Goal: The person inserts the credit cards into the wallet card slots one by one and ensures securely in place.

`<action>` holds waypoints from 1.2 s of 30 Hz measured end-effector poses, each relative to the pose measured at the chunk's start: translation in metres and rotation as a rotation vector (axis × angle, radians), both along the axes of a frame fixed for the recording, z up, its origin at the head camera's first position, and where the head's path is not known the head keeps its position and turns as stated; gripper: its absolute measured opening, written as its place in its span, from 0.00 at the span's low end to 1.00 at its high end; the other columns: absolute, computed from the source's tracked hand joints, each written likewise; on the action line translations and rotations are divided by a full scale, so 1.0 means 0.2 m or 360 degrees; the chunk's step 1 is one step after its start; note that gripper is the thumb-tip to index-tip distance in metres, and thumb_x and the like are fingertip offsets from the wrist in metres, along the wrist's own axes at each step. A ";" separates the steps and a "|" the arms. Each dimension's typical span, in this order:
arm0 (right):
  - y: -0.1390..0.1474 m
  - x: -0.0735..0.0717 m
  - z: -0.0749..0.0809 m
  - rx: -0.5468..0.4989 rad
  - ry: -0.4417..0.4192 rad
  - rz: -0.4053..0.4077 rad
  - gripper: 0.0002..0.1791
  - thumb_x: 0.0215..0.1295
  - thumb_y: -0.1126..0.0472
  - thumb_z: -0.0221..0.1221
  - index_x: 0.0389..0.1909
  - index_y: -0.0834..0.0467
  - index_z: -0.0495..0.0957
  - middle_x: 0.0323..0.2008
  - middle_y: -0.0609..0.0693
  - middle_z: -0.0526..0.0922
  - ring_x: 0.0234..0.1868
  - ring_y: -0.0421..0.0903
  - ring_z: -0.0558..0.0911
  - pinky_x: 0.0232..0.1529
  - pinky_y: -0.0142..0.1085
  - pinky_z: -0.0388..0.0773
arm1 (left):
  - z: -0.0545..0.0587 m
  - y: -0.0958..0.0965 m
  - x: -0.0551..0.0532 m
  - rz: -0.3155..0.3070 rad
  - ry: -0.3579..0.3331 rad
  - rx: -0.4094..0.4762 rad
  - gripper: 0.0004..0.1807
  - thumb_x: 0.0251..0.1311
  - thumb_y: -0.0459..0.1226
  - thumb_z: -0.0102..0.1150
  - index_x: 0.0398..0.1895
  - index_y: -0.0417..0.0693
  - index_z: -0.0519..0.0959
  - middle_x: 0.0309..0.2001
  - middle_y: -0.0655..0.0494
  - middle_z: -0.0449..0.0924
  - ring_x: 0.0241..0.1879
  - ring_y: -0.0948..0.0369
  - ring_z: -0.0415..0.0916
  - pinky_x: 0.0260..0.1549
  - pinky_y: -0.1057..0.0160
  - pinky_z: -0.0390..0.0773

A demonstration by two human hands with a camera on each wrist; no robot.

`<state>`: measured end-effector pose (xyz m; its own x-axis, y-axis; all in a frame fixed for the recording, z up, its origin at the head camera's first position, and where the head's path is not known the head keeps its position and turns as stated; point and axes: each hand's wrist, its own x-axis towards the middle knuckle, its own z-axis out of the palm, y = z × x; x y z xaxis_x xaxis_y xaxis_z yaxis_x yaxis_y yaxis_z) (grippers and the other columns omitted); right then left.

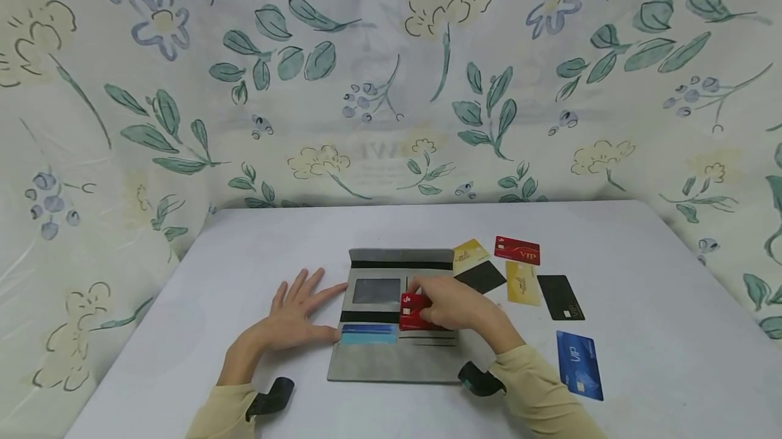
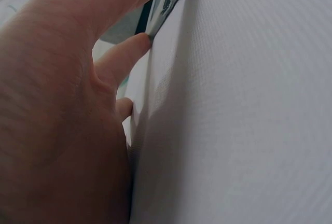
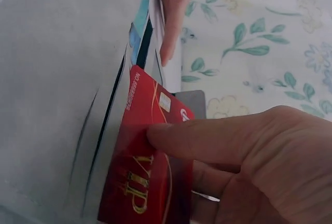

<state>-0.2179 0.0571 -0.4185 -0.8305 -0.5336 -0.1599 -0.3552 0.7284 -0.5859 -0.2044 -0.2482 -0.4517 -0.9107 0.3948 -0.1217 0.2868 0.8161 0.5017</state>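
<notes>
A grey wallet (image 1: 391, 366) lies unfolded on the white table, with a window pocket on its left half and light-blue cards (image 1: 368, 334) in the slot below. My right hand (image 1: 458, 304) pinches a red VIP card (image 3: 148, 167) between thumb and fingers over the wallet's right half. In the right wrist view the card's long edge is at a card slot (image 3: 110, 123); how deep it sits I cannot tell. Spread fingers of my left hand (image 1: 290, 320) rest at the wallet's left edge, the thumb and index fingertip touching it.
To the right lie loose cards: a gold card (image 1: 523, 283), another red VIP card (image 1: 516, 250), a black card (image 1: 560, 297) and a blue VIP card (image 1: 579, 364). Another black card (image 1: 480, 277) and gold card (image 1: 469, 254) are close to the wallet. Floral cloth (image 1: 379, 154) stands behind the table.
</notes>
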 end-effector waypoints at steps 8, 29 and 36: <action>0.01 0.01 0.01 0.0022 0.0028 0.0012 0.23 0.57 0.64 0.69 0.54 0.58 0.75 0.49 0.52 0.80 0.51 0.48 0.76 0.49 0.44 0.83 | 0.01 0.01 0.00 -0.0005 -0.0028 0.0007 0.47 0.49 0.59 0.66 0.73 0.57 0.64 0.78 0.36 0.40 0.76 0.35 0.26 0.67 0.31 0.24; -0.02 0.06 -0.02 0.0230 0.0353 -0.0013 0.22 0.52 0.63 0.72 0.49 0.56 0.79 0.49 0.55 0.78 0.59 0.55 0.71 0.58 0.56 0.75 | 0.00 0.01 0.00 0.0002 -0.0003 0.0050 0.47 0.48 0.58 0.67 0.73 0.56 0.65 0.78 0.36 0.41 0.76 0.35 0.26 0.67 0.31 0.23; -0.02 0.06 -0.03 0.0255 0.0365 -0.0015 0.21 0.53 0.62 0.72 0.49 0.54 0.81 0.45 0.53 0.78 0.53 0.53 0.73 0.53 0.52 0.78 | 0.00 0.01 0.00 0.0011 -0.0013 0.0033 0.46 0.49 0.59 0.66 0.73 0.56 0.65 0.78 0.35 0.41 0.76 0.36 0.26 0.67 0.32 0.22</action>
